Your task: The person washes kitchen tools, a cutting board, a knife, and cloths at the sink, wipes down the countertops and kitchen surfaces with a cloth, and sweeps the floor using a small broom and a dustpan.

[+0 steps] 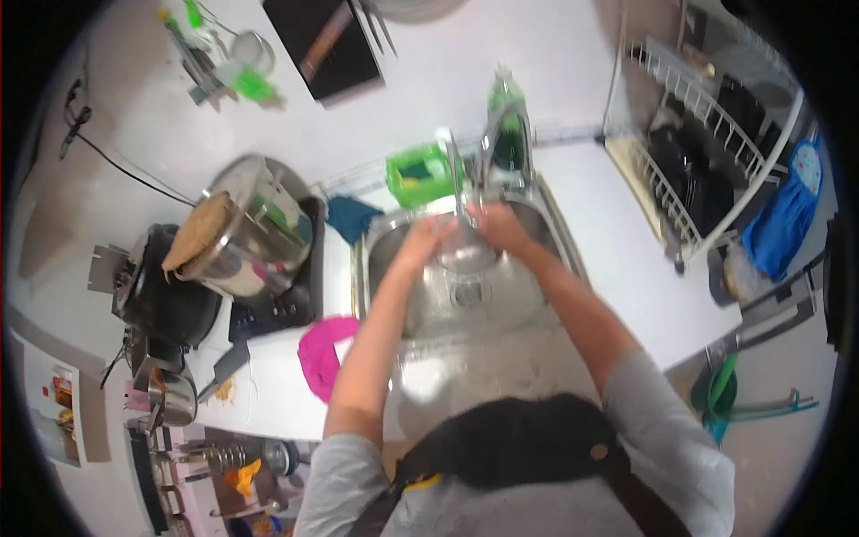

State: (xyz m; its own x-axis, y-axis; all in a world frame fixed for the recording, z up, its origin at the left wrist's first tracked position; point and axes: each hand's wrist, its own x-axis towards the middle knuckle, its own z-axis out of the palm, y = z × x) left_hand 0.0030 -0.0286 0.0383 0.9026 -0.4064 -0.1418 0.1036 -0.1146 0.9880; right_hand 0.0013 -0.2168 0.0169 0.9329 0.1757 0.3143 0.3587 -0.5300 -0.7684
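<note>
Both my hands are over the steel sink (429, 309), under the thin tap spout (455, 170). Between them is a shallow, round, shiny bowl-like dish (467, 249), blurred, so its exact kind is hard to make out. My left hand (428, 238) grips its left edge with bent fingers. At the upper right edge, my right hand (503, 226) is closed on the same dish. The sink drain (465, 293) shows just below it. Behind the hands stand a green soap bottle (507, 130) and a green plastic caddy (424, 175) with sponges.
A dark teal cloth (352, 217) lies left of the sink, and a pink cloth (320, 360) nearer me. Further left, a large steel pot (259, 237) stands on a black stove (277, 311), with a knife (225, 369) nearby. A dish rack (667, 192) occupies the right counter.
</note>
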